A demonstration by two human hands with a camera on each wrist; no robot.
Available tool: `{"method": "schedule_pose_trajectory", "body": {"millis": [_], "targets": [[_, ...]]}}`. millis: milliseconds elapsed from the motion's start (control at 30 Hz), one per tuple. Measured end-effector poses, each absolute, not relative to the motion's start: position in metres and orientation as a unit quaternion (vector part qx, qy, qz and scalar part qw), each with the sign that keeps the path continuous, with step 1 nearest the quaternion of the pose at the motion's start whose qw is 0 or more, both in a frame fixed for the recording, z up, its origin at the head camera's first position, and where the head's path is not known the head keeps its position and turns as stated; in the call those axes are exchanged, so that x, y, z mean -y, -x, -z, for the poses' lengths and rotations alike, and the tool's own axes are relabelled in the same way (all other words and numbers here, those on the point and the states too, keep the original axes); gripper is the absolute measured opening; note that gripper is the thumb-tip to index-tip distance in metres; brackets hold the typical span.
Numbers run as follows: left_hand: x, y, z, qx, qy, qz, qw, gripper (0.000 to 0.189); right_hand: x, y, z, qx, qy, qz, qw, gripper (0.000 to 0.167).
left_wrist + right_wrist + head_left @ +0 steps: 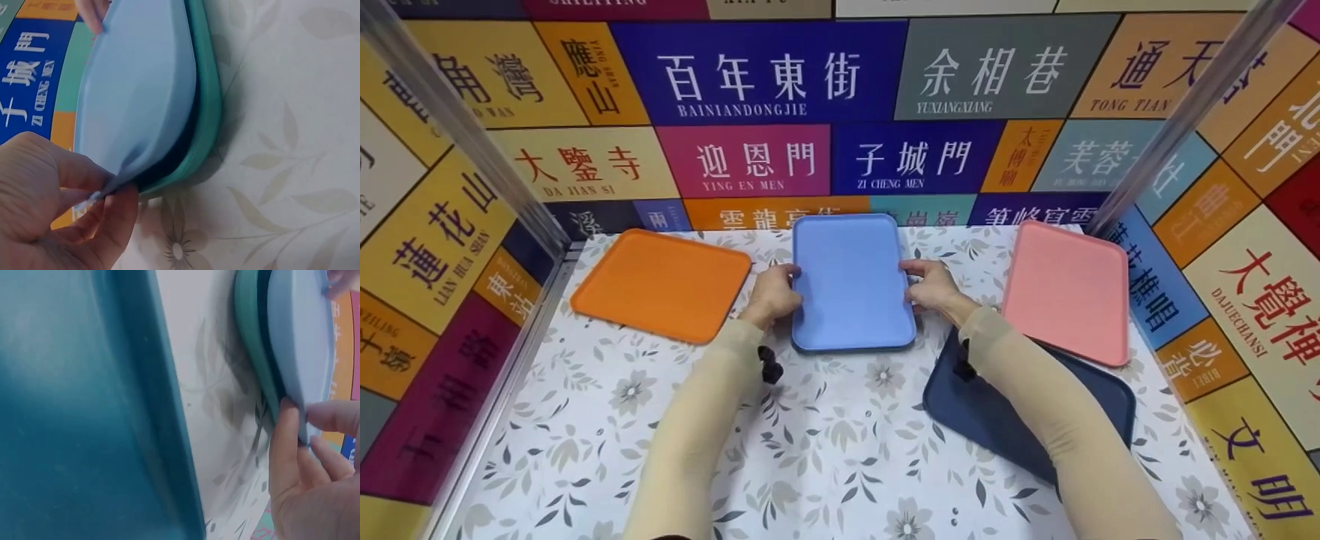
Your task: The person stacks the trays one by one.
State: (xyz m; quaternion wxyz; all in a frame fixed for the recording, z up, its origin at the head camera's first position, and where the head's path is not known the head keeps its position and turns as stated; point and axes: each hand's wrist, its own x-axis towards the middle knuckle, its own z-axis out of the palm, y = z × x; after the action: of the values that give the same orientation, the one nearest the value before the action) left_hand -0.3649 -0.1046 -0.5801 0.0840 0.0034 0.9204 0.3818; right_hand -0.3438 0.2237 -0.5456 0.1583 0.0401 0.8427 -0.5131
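Observation:
A light blue tray [851, 285] lies over a green tray [211, 95], whose rim shows beneath it in both wrist views. On its left side my left hand [775, 294] pinches the blue tray's edge, thumb on top and fingers under. Opposite, my right hand [936, 286] pinches the right edge the same way. A dark gap shows between the blue and green rims in the left wrist view. How far the blue tray is raised is hard to tell from the head view.
An orange tray [664, 285] lies to the left on the flower-patterned tabletop [810, 450]. At the right are a pink tray [1066, 292] and a dark blue tray [997, 412], partly under my right forearm. Printed panels [757, 71] with metal corner posts enclose the table.

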Motion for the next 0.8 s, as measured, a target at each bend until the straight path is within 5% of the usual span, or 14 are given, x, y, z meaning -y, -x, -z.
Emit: {"method": "schedule_pose_trajectory", "body": {"millis": [100, 433, 800], "targets": [[0.096, 0.354, 0.558, -0.929, 0.004, -0.355, 0.105, 0.067, -0.220, 0.343, 0.545, -0.870, -0.035, 0.471, 0.144, 0.082], [0.108, 0.393, 0.625, -0.950, -0.034, -0.307, 0.047, 0.066, -0.221, 0.337, 0.546, -0.898, -0.013, 0.422, 0.129, 0.080], [0.099, 0.371, 0.589, -0.941, -0.002, -0.323, 0.105, 0.067, -0.220, 0.337, 0.548, -0.915, 0.001, 0.384, 0.122, 0.075]]}}
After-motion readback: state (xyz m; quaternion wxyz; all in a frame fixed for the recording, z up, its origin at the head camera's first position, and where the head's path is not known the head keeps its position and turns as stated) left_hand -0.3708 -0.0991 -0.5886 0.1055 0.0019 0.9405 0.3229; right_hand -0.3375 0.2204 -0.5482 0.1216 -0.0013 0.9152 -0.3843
